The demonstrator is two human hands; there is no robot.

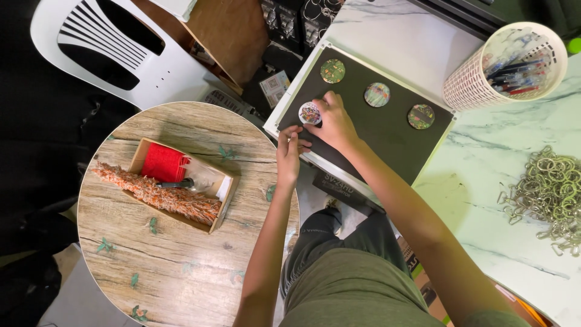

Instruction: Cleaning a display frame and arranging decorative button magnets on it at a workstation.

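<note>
Pinching a round patterned badge (310,112) at its edge, the right hand (334,123) holds it flat, face up, over the near left corner of the black display board (387,130); being round, it has no long axis. The left hand (289,152) closes its fingertips on the board's white edge just below. Three more badges (377,94) lie in a row running toward the white pen basket (469,88).

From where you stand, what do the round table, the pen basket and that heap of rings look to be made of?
Round table: looks like wood or a wood-print top, matt, with visible grain and cracks. Pen basket: probably white plastic, a moulded lattice wall. Heap of rings: metal by the look, silvery and glinting. It lies on a glossy, grey-veined white counter, marble or an imitation.
</note>
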